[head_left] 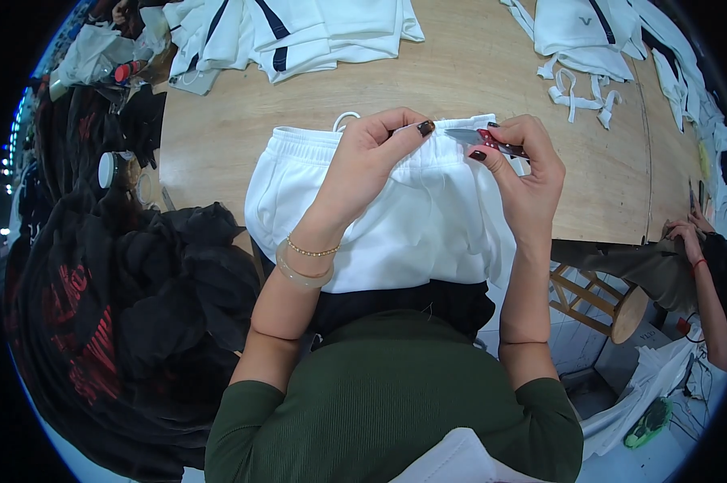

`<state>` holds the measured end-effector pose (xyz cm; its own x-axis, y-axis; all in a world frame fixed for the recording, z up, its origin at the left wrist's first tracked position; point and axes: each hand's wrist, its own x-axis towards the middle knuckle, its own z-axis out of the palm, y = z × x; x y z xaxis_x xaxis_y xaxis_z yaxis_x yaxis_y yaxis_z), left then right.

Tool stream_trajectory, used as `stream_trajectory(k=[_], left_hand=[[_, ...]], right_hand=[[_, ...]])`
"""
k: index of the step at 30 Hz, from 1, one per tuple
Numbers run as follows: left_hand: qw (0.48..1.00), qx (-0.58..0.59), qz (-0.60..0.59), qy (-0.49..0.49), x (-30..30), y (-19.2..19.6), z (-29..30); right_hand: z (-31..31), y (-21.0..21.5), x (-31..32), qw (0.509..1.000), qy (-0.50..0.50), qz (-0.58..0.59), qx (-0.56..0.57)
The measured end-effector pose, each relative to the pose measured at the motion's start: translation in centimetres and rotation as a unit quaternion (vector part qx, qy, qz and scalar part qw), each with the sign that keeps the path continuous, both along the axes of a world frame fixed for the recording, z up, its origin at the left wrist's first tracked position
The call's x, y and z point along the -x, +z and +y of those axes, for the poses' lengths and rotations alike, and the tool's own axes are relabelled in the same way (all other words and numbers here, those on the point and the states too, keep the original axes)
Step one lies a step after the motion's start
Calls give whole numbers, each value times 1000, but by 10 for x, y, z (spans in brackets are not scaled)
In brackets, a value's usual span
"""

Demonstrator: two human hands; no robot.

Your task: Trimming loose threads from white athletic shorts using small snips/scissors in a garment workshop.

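A pair of white shorts [395, 233] lies on the wooden table [218, 137] in front of me, its elastic waistband turned away from me. My left hand [371, 161] pinches the waistband near its middle. My right hand [524, 165] holds small red-handled thread snips [486, 140], whose metal tips point left at the waistband close to my left thumb. A white drawstring loop [345, 118] pokes out behind the waistband.
Folded white garments with dark stripes [291, 32] lie at the table's far edge, more white pieces and straps [581, 88] at the far right. A heap of black clothing [130, 290] fills the left. Another person's hand [689, 233] works at the right, above a wooden stool [613, 302].
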<state>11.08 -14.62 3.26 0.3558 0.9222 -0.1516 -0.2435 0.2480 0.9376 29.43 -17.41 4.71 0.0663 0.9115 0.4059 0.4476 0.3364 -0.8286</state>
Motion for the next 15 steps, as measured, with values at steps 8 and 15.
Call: stream_trajectory(k=[8, 15], left_hand=[[999, 7, 23, -27, 4, 4, 0], [999, 12, 25, -30, 4, 6, -1]], right_hand=[[5, 3, -5, 996, 24, -65, -49], [7, 2, -10, 988, 23, -126, -90]])
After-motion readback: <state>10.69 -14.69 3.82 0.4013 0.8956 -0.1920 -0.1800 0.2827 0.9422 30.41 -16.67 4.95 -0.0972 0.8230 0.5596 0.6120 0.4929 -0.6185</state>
